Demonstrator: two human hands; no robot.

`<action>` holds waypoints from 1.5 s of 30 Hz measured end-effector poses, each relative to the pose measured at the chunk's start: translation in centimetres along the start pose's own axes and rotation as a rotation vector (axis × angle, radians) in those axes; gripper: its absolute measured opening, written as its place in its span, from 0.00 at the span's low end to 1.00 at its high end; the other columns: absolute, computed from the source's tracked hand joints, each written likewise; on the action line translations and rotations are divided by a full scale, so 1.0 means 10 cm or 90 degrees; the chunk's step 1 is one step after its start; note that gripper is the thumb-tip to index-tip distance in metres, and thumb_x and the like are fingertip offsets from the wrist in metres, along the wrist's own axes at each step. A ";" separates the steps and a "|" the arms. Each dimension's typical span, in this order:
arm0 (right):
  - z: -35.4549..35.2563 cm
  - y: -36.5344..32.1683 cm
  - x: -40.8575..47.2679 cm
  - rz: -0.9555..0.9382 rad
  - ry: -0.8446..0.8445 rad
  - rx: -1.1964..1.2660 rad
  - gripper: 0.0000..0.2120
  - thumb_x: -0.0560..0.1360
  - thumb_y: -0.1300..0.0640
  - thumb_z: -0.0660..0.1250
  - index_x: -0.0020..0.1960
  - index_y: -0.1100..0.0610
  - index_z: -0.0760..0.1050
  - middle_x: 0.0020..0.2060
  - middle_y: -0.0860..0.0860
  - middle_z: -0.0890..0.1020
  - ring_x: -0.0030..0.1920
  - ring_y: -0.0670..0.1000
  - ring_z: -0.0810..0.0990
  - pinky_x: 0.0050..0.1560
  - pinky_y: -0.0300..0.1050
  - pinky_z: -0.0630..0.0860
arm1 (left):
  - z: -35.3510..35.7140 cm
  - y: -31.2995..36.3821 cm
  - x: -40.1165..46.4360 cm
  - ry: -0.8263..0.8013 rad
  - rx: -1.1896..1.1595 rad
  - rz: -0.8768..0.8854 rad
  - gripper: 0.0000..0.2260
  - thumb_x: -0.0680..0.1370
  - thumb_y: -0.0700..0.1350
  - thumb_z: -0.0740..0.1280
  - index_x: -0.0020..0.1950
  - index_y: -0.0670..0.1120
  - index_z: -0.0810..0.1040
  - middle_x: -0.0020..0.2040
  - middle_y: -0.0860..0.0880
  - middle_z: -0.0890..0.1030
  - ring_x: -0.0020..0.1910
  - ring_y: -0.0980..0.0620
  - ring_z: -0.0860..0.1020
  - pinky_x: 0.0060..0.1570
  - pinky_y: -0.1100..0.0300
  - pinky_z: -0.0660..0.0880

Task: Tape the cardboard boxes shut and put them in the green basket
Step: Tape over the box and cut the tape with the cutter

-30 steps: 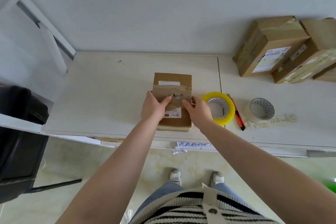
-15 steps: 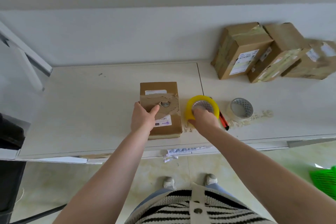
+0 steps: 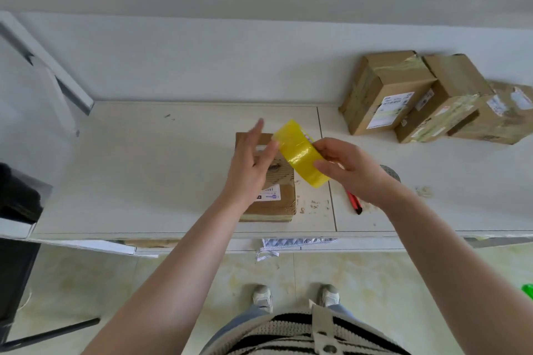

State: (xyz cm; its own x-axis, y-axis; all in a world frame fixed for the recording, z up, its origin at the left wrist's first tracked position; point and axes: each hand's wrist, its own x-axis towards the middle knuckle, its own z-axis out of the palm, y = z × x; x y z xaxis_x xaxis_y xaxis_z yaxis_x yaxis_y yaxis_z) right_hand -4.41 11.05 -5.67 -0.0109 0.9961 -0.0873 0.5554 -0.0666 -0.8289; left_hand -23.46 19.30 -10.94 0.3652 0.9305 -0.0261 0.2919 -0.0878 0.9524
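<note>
Box: the small box [image 3: 274,196] lies flat on the table [image 3: 144,170] near the front edge, right under my hands. Its top flap is still untaped, and nothing holds it down now.

Tape: the yellow roll [image 3: 301,153] is up in the air above the box, tilted, its broad face toward me.

Right hand: my right hand [image 3: 350,170] grips the roll, thumb on the near face, fingers curled round the far side.

Left hand: my left hand [image 3: 251,164] hovers open over the box, fingers straight, fingertips close to the roll's left edge. It holds nothing.

Change: a second ago both hands pressed the flap and the roll lay on the table just right of the box. Then the right hand went to the roll while the left stayed on the box. Now the roll is lifted and the left hand has come off the flap.

Meaning: I judge that I am about to find the tape's loose end. The flap may lift while no hand is on it.

Around: a red cutter [image 3: 354,202] and a grey roll [image 3: 390,173] lie to the right, partly behind my wrist. Three more boxes [image 3: 383,92] sit at the far right.

Basket: only a green sliver [image 3: 527,291] shows at the right edge, on the floor; I cannot tell more.
</note>
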 end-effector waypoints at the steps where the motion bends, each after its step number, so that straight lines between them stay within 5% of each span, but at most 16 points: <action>1: 0.02 -0.04 0.00 -0.015 -0.013 -0.015 0.08 0.79 0.63 0.65 0.58 0.64 0.75 0.47 0.59 0.81 0.49 0.57 0.79 0.52 0.46 0.74 | -0.01 0.07 -0.02 -0.021 -0.049 0.011 0.27 0.78 0.56 0.62 0.75 0.48 0.67 0.70 0.45 0.72 0.62 0.63 0.76 0.60 0.66 0.72; 4: 0.07 -0.10 0.03 -0.044 -0.015 -0.046 0.09 0.79 0.62 0.65 0.59 0.63 0.75 0.48 0.59 0.81 0.50 0.60 0.78 0.54 0.55 0.74 | -0.02 0.15 -0.08 0.055 -0.035 0.062 0.19 0.79 0.48 0.66 0.69 0.44 0.74 0.61 0.48 0.77 0.52 0.72 0.76 0.49 0.74 0.74; 10: 0.12 -0.08 0.06 -0.065 -0.002 -0.135 0.10 0.80 0.59 0.65 0.60 0.60 0.75 0.45 0.51 0.79 0.45 0.56 0.76 0.48 0.50 0.72 | -0.10 0.20 -0.16 0.183 -0.009 0.060 0.03 0.76 0.44 0.72 0.47 0.45 0.83 0.42 0.54 0.83 0.41 0.66 0.79 0.43 0.73 0.71; 15: 0.10 -0.07 0.13 -0.043 0.038 -0.171 0.06 0.81 0.53 0.63 0.52 0.55 0.75 0.35 0.45 0.76 0.37 0.45 0.75 0.39 0.42 0.69 | -0.30 0.38 -0.13 0.156 -0.143 -0.012 0.08 0.73 0.42 0.75 0.35 0.49 0.81 0.32 0.56 0.82 0.34 0.62 0.78 0.41 0.67 0.74; 19: -0.03 -0.10 0.28 0.038 0.076 -0.309 0.16 0.79 0.43 0.61 0.43 0.53 0.76 0.30 0.46 0.74 0.34 0.50 0.73 0.34 0.45 0.67 | -0.38 0.47 -0.17 0.077 -0.289 -0.041 0.09 0.75 0.39 0.73 0.36 0.48 0.80 0.34 0.53 0.84 0.38 0.57 0.82 0.44 0.65 0.78; 26: 0.01 -0.20 0.41 0.036 0.073 -0.313 0.18 0.78 0.39 0.60 0.43 0.53 0.77 0.35 0.51 0.78 0.40 0.55 0.76 0.43 0.52 0.76 | -0.58 0.37 -0.08 -0.088 -0.476 -0.218 0.08 0.80 0.35 0.62 0.42 0.43 0.74 0.48 0.40 0.85 0.44 0.47 0.85 0.44 0.58 0.81; 34: 0.05 -0.21 0.53 0.061 0.052 -0.338 0.19 0.78 0.38 0.58 0.37 0.50 0.73 0.31 0.47 0.75 0.35 0.50 0.74 0.35 0.45 0.70 | -0.67 0.20 -0.01 -0.193 -0.678 -0.332 0.11 0.78 0.39 0.59 0.54 0.40 0.79 0.55 0.39 0.83 0.50 0.46 0.84 0.43 0.57 0.81; 40: 0.07 -0.21 0.57 0.060 0.032 -0.355 0.21 0.77 0.36 0.58 0.39 0.52 0.76 0.31 0.47 0.75 0.35 0.49 0.75 0.37 0.47 0.72 | -0.64 0.19 0.09 -0.197 -0.498 -0.351 0.11 0.74 0.46 0.69 0.53 0.42 0.83 0.46 0.45 0.85 0.41 0.53 0.84 0.38 0.63 0.80; 45: 0.07 -0.18 0.62 0.077 0.003 -0.400 0.26 0.72 0.29 0.57 0.40 0.51 0.77 0.34 0.48 0.78 0.35 0.47 0.76 0.36 0.45 0.73 | -0.57 0.16 0.15 -0.006 -0.196 -0.152 0.02 0.76 0.38 0.72 0.43 0.42 0.82 0.34 0.49 0.84 0.34 0.54 0.82 0.35 0.66 0.77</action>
State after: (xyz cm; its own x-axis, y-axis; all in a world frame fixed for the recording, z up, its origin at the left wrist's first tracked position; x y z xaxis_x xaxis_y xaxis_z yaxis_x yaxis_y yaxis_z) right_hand -6.05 17.34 -5.14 0.0851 0.9841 -0.1560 0.9344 -0.1332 -0.3305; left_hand -27.48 22.58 -7.77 0.3279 0.9081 -0.2603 0.0922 0.2435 0.9655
